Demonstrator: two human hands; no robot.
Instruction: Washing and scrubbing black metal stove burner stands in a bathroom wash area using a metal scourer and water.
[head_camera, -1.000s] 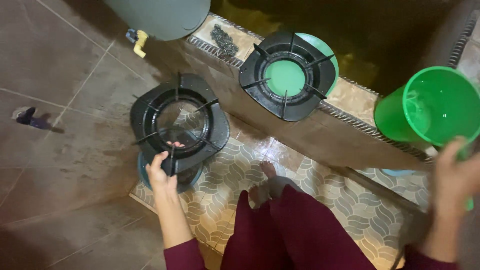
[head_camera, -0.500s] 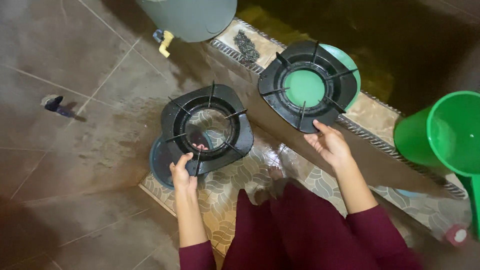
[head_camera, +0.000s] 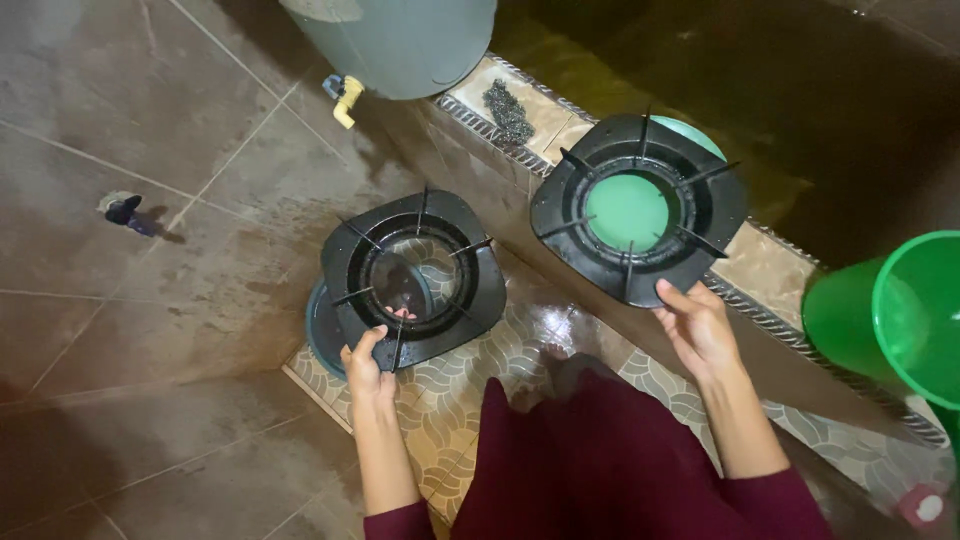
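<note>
My left hand (head_camera: 368, 362) grips the near edge of a black stove pan support (head_camera: 415, 275), holding it above the wet floor, over a dark round lid (head_camera: 320, 330). A second black pan support (head_camera: 640, 205) rests on the tiled ledge (head_camera: 770, 265) on top of a green lid (head_camera: 628, 210). My right hand (head_camera: 695, 325) touches its near rim, with fingers curled onto the edge. My dark red sleeves and lap fill the bottom of the view.
A green plastic bucket (head_camera: 900, 320) stands at the right on the ledge. A grey-green water barrel (head_camera: 400, 40) with a yellow tap (head_camera: 346, 98) is at the top. A dark scouring pad (head_camera: 508, 110) lies on the ledge. Dark water lies beyond the ledge.
My right hand left the green bucket and came to the near rim of the pan support on the ledge. My left hand keeps its hold on the other support.
</note>
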